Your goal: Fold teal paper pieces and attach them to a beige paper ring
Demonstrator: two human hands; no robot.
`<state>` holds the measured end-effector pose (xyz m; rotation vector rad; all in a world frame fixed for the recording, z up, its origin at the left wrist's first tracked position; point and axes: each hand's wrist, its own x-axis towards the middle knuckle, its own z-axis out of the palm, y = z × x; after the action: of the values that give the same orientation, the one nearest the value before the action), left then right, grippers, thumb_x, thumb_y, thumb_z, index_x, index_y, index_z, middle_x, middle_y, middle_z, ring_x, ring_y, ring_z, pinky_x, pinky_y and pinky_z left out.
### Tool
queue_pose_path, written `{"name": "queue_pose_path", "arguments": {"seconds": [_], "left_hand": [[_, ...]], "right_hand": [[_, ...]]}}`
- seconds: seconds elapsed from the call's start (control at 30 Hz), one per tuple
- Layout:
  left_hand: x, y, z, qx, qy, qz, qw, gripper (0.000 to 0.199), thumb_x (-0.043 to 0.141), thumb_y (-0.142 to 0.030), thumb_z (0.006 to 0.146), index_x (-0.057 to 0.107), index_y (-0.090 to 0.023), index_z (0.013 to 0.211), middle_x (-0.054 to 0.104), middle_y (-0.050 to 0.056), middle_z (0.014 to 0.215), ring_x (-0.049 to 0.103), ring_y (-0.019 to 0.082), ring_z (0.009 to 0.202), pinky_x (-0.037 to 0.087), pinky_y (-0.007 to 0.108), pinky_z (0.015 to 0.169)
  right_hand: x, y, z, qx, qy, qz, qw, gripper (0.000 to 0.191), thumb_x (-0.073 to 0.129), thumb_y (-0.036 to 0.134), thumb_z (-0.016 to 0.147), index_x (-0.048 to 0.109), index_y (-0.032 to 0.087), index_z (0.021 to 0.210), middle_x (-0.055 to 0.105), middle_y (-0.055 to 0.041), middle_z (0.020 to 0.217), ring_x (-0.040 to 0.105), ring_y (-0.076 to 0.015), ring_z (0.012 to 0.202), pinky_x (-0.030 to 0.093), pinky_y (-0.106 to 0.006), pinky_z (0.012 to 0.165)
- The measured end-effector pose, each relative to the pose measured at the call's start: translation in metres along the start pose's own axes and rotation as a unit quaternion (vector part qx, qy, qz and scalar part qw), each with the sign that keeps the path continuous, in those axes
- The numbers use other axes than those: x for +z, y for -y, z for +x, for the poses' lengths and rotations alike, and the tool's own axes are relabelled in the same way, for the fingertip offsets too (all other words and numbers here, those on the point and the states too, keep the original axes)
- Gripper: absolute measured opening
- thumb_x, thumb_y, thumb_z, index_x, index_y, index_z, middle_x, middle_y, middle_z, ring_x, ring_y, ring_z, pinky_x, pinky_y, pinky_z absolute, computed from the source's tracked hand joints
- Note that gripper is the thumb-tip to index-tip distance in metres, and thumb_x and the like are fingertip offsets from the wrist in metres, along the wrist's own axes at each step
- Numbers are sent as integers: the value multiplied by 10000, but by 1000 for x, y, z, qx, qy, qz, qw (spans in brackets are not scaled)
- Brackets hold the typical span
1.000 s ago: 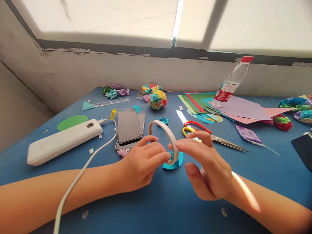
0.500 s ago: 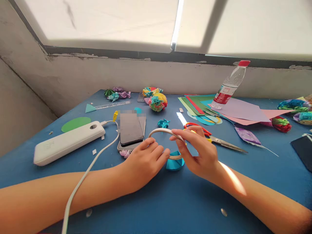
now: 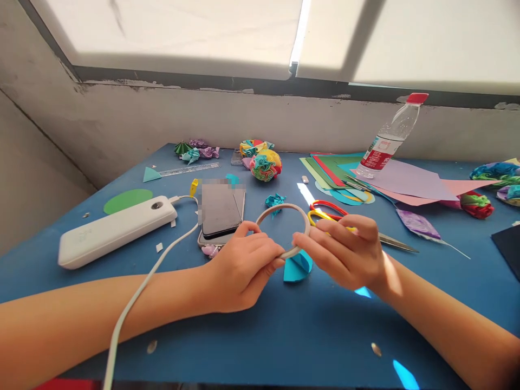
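A narrow pale ring, which looks like a thin tape roll (image 3: 283, 206), is held up on its edge between both hands over the table. My left hand (image 3: 244, 273) is closed and pinches its lower left side. My right hand (image 3: 345, 252) has its fingers curled, with the fingertips on the ring's right side. Just below the ring lies a folded piece of blue paper (image 3: 298, 268). Behind it sits a crumpled blue paper flower (image 3: 275, 200). Scissors (image 3: 400, 242) with red and yellow handles lie beyond my right hand, which partly covers them.
On the left are a white power bank (image 3: 117, 230), its cable (image 3: 138, 295) running over my left forearm, and a phone (image 3: 221, 211). Farther back stand colourful paper balls (image 3: 266, 165), stacked coloured paper (image 3: 406, 179) and a tilted plastic bottle (image 3: 390, 141).
The ring has turned so its round opening faces me more. My right fingers have moved from its upper edge down to its right side. The view has shifted slightly.
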<state>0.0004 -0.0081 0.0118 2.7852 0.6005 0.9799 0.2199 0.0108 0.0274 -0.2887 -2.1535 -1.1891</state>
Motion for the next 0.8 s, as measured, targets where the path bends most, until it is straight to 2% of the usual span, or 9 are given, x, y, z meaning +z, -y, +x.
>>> {"name": "queue_pose_path", "arguments": {"seconds": [0.13, 0.27, 0.47, 0.57, 0.67, 0.8], "left_hand": [[-1, -1, 0, -32, -13, -50, 998, 146, 327, -109, 923, 464, -157, 909, 511, -1, 712, 421, 129, 615, 336, 349, 795], [0, 0, 0, -61, -12, -90, 994, 143, 332, -115, 919, 466, -165, 920, 490, -10, 715, 401, 124, 610, 339, 362, 832], [0, 1, 1, -64, -24, -135, 988, 152, 338, -112, 923, 449, -176, 1005, 462, -43, 678, 401, 103, 565, 352, 365, 876], [0, 1, 1, -60, -21, -137, 989, 161, 336, -109, 920, 443, -179, 1017, 472, -42, 688, 416, 100, 568, 346, 377, 911], [1, 1, 1, -66, -19, -140, 988, 156, 341, -100, 914, 449, -177, 997, 495, -34, 711, 444, 101, 593, 347, 369, 918], [1, 2, 2, -71, -25, -141, 987, 137, 350, -102, 911, 447, -183, 964, 501, -37, 717, 445, 97, 596, 349, 366, 938]], "right_hand": [[2, -1, -1, 76, 5, -15, 997, 145, 539, 118, 848, 557, 238, 928, 633, 54, 673, 588, -109, 615, 348, -320, 700], [5, 2, -1, 159, 21, 37, 986, 176, 486, 86, 879, 510, 220, 991, 654, 49, 679, 624, -118, 612, 346, -324, 704], [9, 6, -3, 251, 4, 122, 960, 167, 465, 76, 894, 488, 199, 1005, 682, 4, 775, 631, -122, 641, 375, -333, 763], [13, 8, -5, 291, -4, 151, 945, 178, 451, 75, 897, 494, 215, 998, 675, 15, 791, 601, -108, 615, 387, -334, 782], [15, 10, -6, 333, -3, 164, 928, 178, 444, 85, 900, 510, 225, 986, 640, 38, 716, 555, -99, 581, 399, -330, 793], [14, 14, -4, 423, 22, 215, 880, 174, 410, 113, 908, 535, 228, 949, 622, 28, 676, 560, -131, 656, 429, -307, 735]]}}
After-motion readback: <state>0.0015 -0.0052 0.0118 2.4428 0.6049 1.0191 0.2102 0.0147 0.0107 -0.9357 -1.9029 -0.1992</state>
